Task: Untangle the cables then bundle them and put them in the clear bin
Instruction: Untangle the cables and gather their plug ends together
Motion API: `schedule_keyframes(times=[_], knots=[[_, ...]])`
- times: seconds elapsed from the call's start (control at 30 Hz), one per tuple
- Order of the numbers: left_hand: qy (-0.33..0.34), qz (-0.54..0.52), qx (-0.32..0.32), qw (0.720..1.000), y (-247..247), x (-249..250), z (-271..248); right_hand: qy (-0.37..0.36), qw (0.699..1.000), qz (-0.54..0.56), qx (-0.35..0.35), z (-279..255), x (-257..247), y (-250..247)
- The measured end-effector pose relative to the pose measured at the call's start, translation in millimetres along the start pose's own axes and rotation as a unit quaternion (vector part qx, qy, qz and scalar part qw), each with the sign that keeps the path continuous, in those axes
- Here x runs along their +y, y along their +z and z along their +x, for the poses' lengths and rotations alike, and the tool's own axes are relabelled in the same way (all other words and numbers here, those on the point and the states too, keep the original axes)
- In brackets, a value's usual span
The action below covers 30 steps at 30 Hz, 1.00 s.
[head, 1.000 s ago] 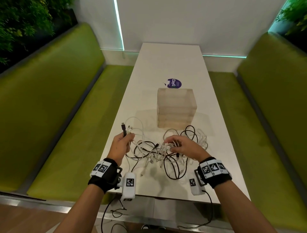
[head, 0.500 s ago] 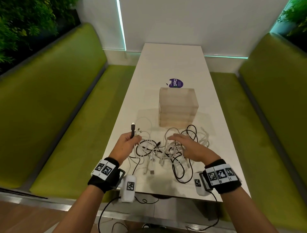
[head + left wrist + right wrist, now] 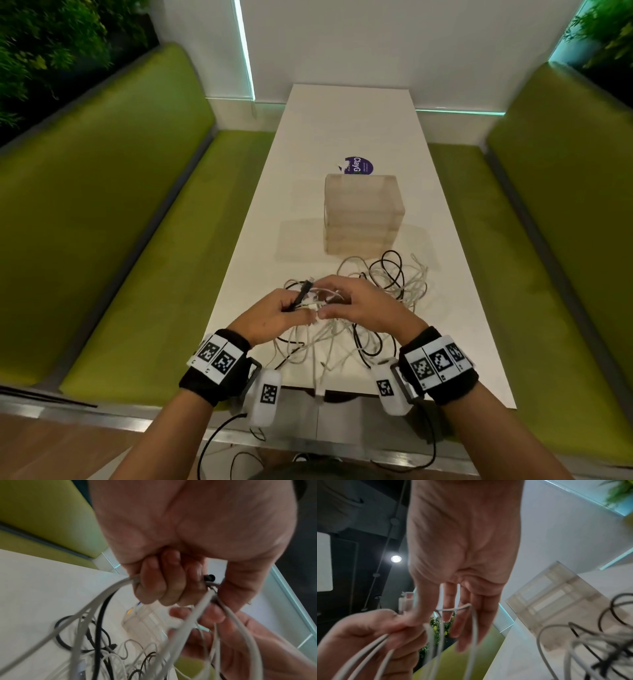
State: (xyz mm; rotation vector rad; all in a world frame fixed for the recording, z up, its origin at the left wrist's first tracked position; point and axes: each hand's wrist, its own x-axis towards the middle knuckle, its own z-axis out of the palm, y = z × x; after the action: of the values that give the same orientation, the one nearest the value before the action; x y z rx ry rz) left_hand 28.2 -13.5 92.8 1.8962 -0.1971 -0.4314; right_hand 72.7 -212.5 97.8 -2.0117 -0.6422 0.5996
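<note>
Holding some of the cables up off the table, both hands work close together near its front edge. On the left, the left hand has its fingers curled tight around a few white cables and one black cable, whose plug end sticks up past the knuckles. I think it grips them so they cannot slip back into the mess. Next to it, almost touching, the right hand has its fingers fairly straight and a little spread, with a thin white loop hooked across them. It seems to be lifting that loop away to find where it goes.

Under and to the right of the hands, the tangle of black and white cables lies on the table, and some strands hang over the front edge. Nothing looks bundled yet, so I think the untangling has only started. Behind the tangle, toward the middle of the table, stands the clear bin. I cannot tell if anything is in it.

The head view shows the whole table, the bin and the pile. Only the left wrist view shows the curled fingers gripping, and only the right wrist view shows the loop lying across the straight fingers.
</note>
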Motion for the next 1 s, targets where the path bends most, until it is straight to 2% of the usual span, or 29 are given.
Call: schedule_keyframes(times=[0.1, 0.3, 0.4, 0.5, 0.6, 0.67, 0.8, 0.83, 0.9, 1.0], knots=[[-0.010, -0.026, 0.052, 0.998, -5.7, -8.3, -3.3, 0.009, 0.999, 0.041, 0.009, -4.6, 6.3, 6.7], [-0.015, -0.148, 0.168, 0.974, -18.5, -21.0, -5.9, 0.050, 0.989, 0.089, -0.105, -18.2, 14.0, 27.9], [-0.012, -0.202, 0.203, 0.958, -29.0, -24.5, -5.5, 0.043, 0.985, -0.008, -0.167, -24.4, 24.1, 46.4], [-0.003, -0.232, 0.215, 0.949, -34.6, -23.4, -6.5, 0.010, 0.964, -0.137, -0.227, -28.2, 32.3, 71.5], [0.005, -0.246, 0.215, 0.945, -36.5, -21.7, -8.2, 0.042, 0.945, -0.188, -0.263, -30.5, 40.5, 94.3], [0.007, -0.257, 0.213, 0.943, -37.7, -21.4, -9.4, 0.039, 0.931, -0.227, -0.283, -31.9, 46.7, 105.7], [0.008, -0.264, 0.206, 0.942, -38.9, -22.0, -11.9, 0.069, 0.892, -0.246, -0.372, -36.0, 46.2, 113.0], [0.008, -0.265, 0.205, 0.942, -39.0, -22.0, -12.6, 0.076, 0.891, -0.246, -0.374, -35.2, 44.8, 111.1], [0.009, -0.270, 0.208, 0.940, -39.7, -22.8, -13.9, 0.064, 0.914, -0.231, -0.326, -28.6, 42.6, 105.6], [0.009, -0.279, 0.211, 0.937, -39.8, -24.2, -14.0, 0.020, 0.964, -0.206, -0.167, -7.5, 45.3, 95.6]])
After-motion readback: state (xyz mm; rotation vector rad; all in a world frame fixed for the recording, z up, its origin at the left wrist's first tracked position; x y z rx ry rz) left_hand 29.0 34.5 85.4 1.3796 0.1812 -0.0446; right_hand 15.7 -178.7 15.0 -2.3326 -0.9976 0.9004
